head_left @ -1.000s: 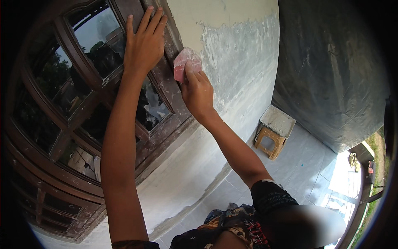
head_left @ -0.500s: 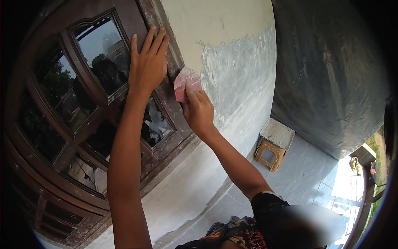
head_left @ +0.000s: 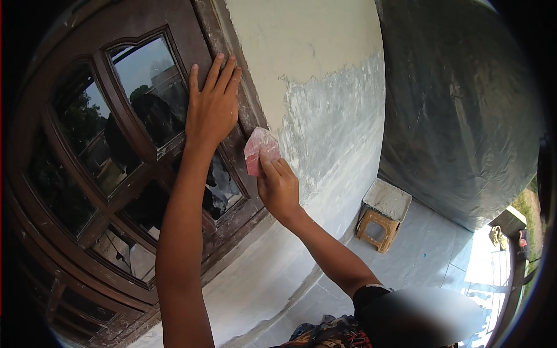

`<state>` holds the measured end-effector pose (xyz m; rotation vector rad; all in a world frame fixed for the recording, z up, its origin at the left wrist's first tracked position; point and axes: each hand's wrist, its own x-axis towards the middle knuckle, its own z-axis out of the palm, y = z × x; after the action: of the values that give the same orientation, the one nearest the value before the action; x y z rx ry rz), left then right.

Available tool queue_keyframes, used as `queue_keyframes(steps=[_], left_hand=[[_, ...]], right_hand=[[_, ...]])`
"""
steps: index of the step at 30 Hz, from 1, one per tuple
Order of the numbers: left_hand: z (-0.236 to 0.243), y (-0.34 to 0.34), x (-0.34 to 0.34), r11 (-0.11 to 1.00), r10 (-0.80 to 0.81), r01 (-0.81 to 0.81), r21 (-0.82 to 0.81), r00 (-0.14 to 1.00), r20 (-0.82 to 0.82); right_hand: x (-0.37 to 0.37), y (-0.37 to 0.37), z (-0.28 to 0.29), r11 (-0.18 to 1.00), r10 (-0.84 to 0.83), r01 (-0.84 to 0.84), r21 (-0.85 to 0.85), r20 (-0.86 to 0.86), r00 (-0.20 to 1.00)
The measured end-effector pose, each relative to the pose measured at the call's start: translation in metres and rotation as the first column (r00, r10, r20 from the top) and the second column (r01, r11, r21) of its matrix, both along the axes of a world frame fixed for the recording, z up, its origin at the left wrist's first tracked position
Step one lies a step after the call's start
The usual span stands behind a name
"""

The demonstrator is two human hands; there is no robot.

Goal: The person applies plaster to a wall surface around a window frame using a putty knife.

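The person's right hand (head_left: 281,188) is closed around a pink scraper (head_left: 255,148), with the thumb pressed on its flat, white-smeared face. This scraper is at the line where the brown window frame (head_left: 187,32) meets the wall; whether its edge touches the surface, one cannot tell. A little farther up, the left hand (head_left: 213,113) lies open on the wood, its fingers spread. Beside the frame, the wall (head_left: 331,110) is partly cream, partly patchy grey. Farther away, a small brownish stool (head_left: 377,231) stands on the tiled floor (head_left: 420,243), near a hanging dark sheet (head_left: 458,104).
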<state>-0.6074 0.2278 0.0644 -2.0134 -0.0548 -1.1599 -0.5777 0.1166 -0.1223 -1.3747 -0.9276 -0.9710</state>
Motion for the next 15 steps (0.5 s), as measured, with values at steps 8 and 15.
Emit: queue_keyframes(steps=[8, 15], left_hand=[[0.001, -0.001, 0.002, 0.999, -0.037, 0.036, 0.031, 0.999, 0.032], [0.0, -0.001, 0.0, 0.999, -0.049, 0.048, 0.017, 0.998, 0.026]], right_hand=[[0.029, -0.031, 0.037, 0.989, -0.046, 0.057, 0.14, -0.075, 0.996], [0.017, -0.003, 0.022, 0.998, -0.053, 0.052, 0.027, 0.012, 0.999]])
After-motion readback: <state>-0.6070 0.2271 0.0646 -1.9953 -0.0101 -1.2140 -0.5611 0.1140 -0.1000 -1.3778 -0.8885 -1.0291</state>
